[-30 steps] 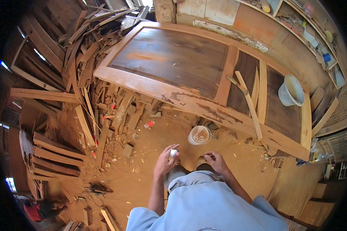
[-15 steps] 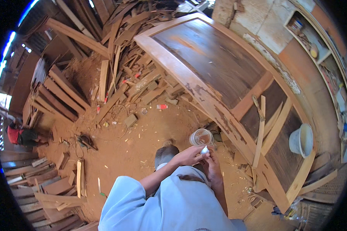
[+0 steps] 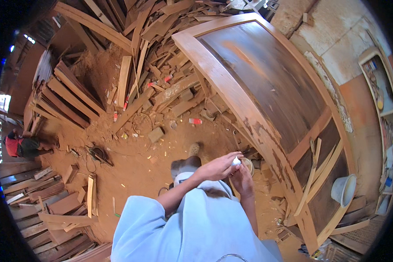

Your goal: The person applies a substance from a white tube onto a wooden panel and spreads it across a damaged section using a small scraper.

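Observation:
My left hand [image 3: 220, 166] and my right hand [image 3: 243, 180] meet in front of my body. Between their fingers is a small white thing with a pointed tip [image 3: 236, 161], like the nozzle of a small bottle; the rest of it is hidden by the hands. The left fingers bend over its far side, while the right fingers close on it from below. Just beyond the right hand, a clear round bucket [image 3: 249, 165] shows only in part. To the right lies a large wooden door [image 3: 266, 150] with dark panels, its near frame patchy.
On the door rest a white bucket [image 3: 343, 191] and loose wooden strips [image 3: 311, 177]. Offcuts [image 3: 179, 94] pile up beyond. A power tool [image 3: 98, 155] with a cable sits on the dirt floor at left, near a person in red [image 3: 13, 146]. Shelves [image 3: 377, 83] line the right wall.
The view has shifted, so the door sits further right. My hands now cover more of the clear bucket. The left fingers have stretched further over the white thing.

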Demonstrator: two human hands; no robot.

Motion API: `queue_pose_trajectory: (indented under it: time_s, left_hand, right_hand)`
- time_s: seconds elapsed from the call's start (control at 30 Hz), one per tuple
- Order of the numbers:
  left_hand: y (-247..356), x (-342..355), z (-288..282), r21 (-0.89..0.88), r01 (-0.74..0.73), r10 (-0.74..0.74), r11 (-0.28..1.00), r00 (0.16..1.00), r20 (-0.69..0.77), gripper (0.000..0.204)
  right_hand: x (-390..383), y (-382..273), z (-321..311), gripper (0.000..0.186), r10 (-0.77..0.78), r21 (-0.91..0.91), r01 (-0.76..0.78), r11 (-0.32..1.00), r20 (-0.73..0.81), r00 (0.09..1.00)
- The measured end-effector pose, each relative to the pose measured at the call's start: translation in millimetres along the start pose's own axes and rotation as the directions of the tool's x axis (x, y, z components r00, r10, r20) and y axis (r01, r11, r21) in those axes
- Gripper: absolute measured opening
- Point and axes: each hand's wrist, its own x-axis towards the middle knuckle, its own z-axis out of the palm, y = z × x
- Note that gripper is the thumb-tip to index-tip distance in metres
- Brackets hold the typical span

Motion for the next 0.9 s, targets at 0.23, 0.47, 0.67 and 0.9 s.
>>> queue_pose_trajectory:
  time_s: [0.23, 0.47, 0.67, 0.9]
  left_hand:
    - [-28, 17, -132, 0.204, -0.049, 0.042, 0.978, 0.998, 0.041, 0.051]
    - [-50, 41, -188, 0.204, -0.034, 0.025, 0.978, 0.999, 0.047, 0.062]
    - [-74, 64, -192, 0.174, 0.044, -0.072, 0.984, 0.985, 0.156, 0.062]
    - [-120, 123, -264, -0.249, 0.318, -0.377, 0.915, 0.893, -0.245, 0.038]
  right_hand:
    - [115, 24, 44, 0.043, 0.071, 0.048, -0.067, 0.997, -0.096, 0.993]
    - [154, 8, 42, 0.029, -0.017, 0.18, 0.039, 0.983, -0.121, 0.993]
    - [180, -24, 32, 0.029, -0.133, 0.141, 0.177, 0.974, -0.272, 0.953]
    - [262, -68, 13, 0.036, -0.184, -0.059, 0.174, 0.983, -0.373, 0.91]
